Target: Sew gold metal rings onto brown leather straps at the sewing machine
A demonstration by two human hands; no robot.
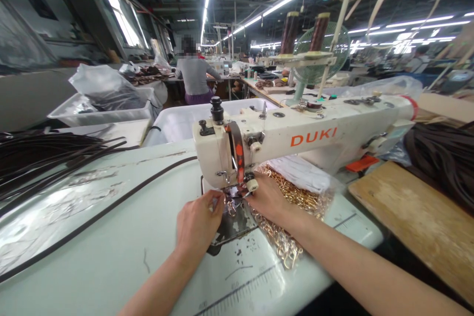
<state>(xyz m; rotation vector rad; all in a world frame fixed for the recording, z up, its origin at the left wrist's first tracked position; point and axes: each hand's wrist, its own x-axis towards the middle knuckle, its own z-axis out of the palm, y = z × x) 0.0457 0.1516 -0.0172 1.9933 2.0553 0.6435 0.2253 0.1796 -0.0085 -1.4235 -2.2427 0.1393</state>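
Observation:
A white sewing machine [274, 133] marked DUKI stands across the table. Beside its presser foot, my left hand [200, 217] is closed, thumb and fingertips pinched together on something too small to make out. A shiny metal clasp [231, 207] lies right by those fingertips, over the dark needle plate [237, 227]. My right hand [268, 197] reaches in from the other side of the needle with its fingers drawn together; the machine head partly hides them and whatever they hold. Under my right wrist is a clear bag of gold-coloured metal clasps [289, 247].
A dark narrow strap [111, 205] runs over the table to behind the machine head. Bundled dark straps [48, 158] lie at left, more [440, 153] at right beyond a wooden board [414, 222]. White bins [111, 117] stand behind; a person [196, 76] sits farther back.

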